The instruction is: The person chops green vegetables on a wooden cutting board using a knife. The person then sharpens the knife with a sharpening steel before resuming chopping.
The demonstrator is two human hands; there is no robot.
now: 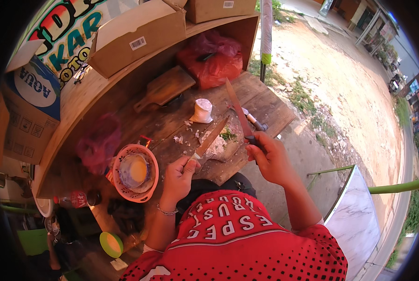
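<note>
My left hand [180, 177] grips the light handle of a knife [212, 138], its blade pointing up and to the right. In my right hand [269, 156] is the dark handle of a longer knife [238, 109], blade pointing away from me. The two blades are apart. Below them, chopped white pieces [214, 144] and chopped green leaves [227, 134] lie on a wooden board [233, 150] at the table's near edge. A plastic bag of white powder [203, 111] stands just beyond. A pink basket [153, 172] with a bowl inside is left of my left hand.
On the wooden table [174, 126] lie a paddle-shaped board [167, 86], a red plastic bag [213, 66], a purple bag [102, 144] and a dark-ended tool [255, 122]. Cardboard boxes [139, 38] stand on the shelf above. A green bowl [111, 244] is lower left.
</note>
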